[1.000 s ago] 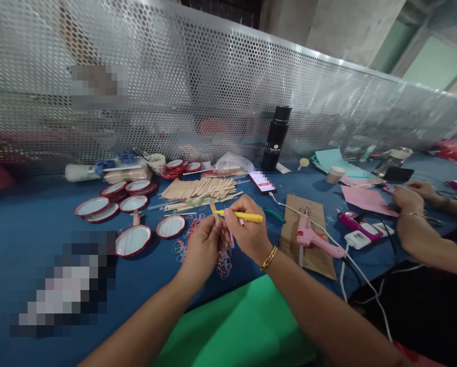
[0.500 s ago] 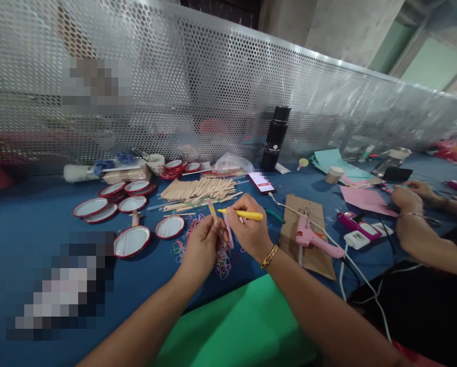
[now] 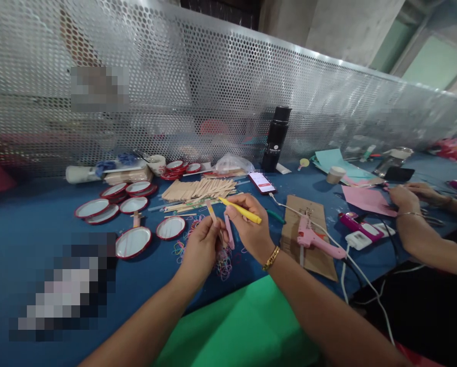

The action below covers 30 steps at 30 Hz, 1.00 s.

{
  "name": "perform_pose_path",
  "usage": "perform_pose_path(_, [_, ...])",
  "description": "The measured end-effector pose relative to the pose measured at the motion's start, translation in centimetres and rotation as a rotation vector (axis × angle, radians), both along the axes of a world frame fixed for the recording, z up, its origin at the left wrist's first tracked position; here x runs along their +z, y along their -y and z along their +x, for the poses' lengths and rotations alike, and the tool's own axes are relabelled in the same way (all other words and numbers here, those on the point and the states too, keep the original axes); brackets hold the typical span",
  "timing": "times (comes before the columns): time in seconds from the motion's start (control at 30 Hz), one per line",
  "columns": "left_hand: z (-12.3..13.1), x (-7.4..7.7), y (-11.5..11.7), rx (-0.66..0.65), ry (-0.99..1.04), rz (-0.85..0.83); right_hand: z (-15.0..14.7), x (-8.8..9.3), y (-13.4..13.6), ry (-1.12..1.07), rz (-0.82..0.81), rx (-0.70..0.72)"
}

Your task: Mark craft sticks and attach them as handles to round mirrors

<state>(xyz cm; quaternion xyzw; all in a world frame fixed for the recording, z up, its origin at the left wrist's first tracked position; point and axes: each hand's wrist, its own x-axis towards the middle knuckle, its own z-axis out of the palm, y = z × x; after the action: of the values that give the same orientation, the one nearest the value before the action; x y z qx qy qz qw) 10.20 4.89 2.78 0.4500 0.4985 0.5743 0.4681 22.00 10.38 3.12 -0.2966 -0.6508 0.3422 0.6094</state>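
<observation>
Between thumb and fingers, my left hand [image 3: 203, 242] pinches a flat wooden stick [image 3: 210, 209] with a yellow-coloured part, its top end pointing up. Beside it, my right hand [image 3: 247, 221] grips a yellow marker [image 3: 244, 211]; the marker's tip points up and left, just right of the stick's top and seemingly apart from it. A pink strip [image 3: 229, 232] lies between the hands. Loose coloured rubber bands [image 3: 223, 265] are under and around my left hand. Past the hands lies a pile of wooden sticks [image 3: 198, 189].
Red-rimmed lids [image 3: 133, 241] lie at left. A phone [image 3: 262, 182] and black bottle [image 3: 276, 140] stand beyond my hands. At right are a pink glue gun [image 3: 316, 239] on cardboard [image 3: 289, 224], cables, and another person's hands [image 3: 408, 199] by pink paper [image 3: 368, 200].
The marker has tilted more steeply in my right hand, and its tip has moved up slightly. My left hand keeps its hold on the stick.
</observation>
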Motion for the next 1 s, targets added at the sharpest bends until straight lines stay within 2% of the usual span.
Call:
perform_pose_path(0.13, [0.02,-0.03,-0.01,0.008,-0.013,-0.001,0.01,0.09,0.12,0.038,0.03,-0.051])
perform_pose_path(0.4, [0.08,-0.3,-0.15,0.008,-0.005,0.007,-0.44,0.44,0.82,0.025,-0.029,-0.08])
perform_pose_path(0.63, [0.08,-0.54,-0.13,-0.009,-0.034,0.022,-0.57,0.08,0.83,0.032,-0.142,0.114])
perform_pose_path(0.87, [0.03,-0.34,-0.1,-0.015,-0.025,0.009,-0.19,-0.07,0.25,0.118,0.055,-0.147])
perform_pose_path(1.0, [0.06,-0.4,-0.12,-0.004,-0.036,0.017,-0.37,-0.18,0.4,0.084,-0.032,-0.011])
